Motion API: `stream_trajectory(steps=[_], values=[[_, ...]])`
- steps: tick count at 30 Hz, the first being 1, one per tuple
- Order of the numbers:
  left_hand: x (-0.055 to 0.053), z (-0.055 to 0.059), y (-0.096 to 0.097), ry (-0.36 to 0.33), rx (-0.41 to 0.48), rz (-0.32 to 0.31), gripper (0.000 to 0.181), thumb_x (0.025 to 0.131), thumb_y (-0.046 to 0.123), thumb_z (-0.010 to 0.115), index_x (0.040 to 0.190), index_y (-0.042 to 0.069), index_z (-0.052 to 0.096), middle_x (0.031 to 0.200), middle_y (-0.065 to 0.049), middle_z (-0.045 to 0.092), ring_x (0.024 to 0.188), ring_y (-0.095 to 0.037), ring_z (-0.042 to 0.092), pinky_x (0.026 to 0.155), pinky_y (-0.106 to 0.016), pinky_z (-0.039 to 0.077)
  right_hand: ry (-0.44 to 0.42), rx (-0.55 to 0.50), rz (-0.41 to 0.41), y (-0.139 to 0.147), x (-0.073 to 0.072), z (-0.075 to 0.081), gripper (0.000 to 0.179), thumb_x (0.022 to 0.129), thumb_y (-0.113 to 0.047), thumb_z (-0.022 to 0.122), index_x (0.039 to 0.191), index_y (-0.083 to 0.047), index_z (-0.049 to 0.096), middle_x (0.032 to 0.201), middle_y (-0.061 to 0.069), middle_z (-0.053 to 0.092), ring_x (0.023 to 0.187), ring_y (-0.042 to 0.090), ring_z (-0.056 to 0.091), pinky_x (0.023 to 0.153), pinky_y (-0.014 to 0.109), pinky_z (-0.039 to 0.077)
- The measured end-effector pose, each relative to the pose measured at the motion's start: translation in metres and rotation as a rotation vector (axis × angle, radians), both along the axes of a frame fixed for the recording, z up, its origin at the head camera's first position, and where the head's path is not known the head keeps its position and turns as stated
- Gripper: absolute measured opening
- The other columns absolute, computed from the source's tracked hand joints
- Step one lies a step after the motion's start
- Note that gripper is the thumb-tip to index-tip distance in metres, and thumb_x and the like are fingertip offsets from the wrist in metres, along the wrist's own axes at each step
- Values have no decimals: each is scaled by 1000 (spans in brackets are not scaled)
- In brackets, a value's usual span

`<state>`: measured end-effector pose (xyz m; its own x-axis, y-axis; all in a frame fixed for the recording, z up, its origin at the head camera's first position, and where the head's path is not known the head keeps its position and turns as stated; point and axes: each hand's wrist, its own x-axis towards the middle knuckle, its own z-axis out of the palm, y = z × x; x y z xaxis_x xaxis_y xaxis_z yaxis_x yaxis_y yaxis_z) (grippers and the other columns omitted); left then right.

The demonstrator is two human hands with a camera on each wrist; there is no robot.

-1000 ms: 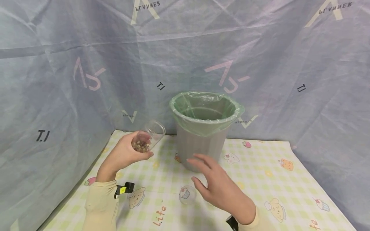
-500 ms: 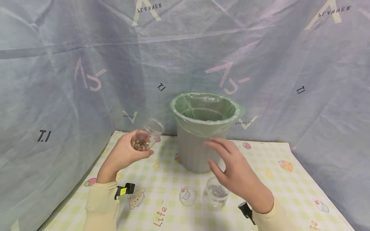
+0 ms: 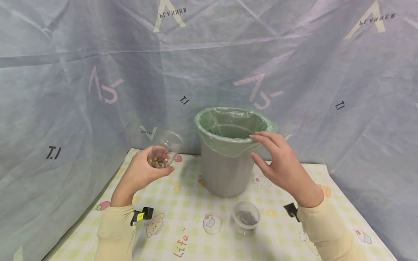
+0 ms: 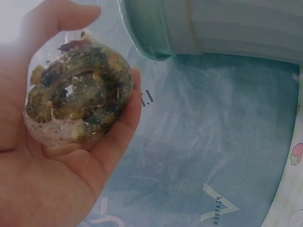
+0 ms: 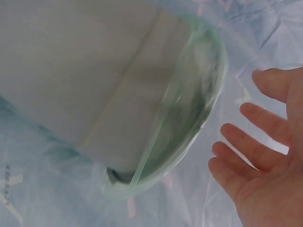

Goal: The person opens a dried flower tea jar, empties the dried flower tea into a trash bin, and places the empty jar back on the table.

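My left hand (image 3: 142, 168) curled round clear jar (image 3: 166, 149), mouth tipped toward 1 o'clock, dried bits (image 3: 159, 162) low inside. Lined bin (image 3: 225, 170) at jar's 3 o'clock. My right hand (image 3: 282, 165) beside bin's 4 o'clock, fingers spread, gripping nothing. Best, I judge: firm grip, tilt no steeper.

You had a checked, cartoon-printed cloth (image 3: 174, 221) | a grey bin (image 3: 225, 172) stood on it at your 12 o'clock | a clear disc (image 3: 212, 223) lay flat at the bin's 7 o'clock | a clear tub (image 3: 246, 219) of dark bits stood at the disc's 3 o'clock
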<state>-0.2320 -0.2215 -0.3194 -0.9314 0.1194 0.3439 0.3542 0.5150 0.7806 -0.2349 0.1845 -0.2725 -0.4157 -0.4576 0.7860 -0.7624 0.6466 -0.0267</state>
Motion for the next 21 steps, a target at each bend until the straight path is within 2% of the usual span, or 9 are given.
stream_trajectory(steps=[10, 21], values=[[0, 2, 5, 22, 15, 27, 58, 81, 35, 89, 129, 14, 63, 119, 0, 70, 108, -19, 66, 93, -44, 53, -6, 99, 0, 15, -25, 12, 54, 83, -9, 87, 132, -2, 66, 133, 20, 63, 126, 41, 56, 102, 56, 47], [0, 1, 8, 18, 33, 19, 59, 80, 30, 90, 130, 13, 63, 118, -1, 70, 105, -18, 68, 89, -36, 55, -141, 206, -65, 20, -41, 9, 48, 92, -19, 80, 136, -6, 65, 139, 15, 60, 132, 37, 54, 105, 55, 46]])
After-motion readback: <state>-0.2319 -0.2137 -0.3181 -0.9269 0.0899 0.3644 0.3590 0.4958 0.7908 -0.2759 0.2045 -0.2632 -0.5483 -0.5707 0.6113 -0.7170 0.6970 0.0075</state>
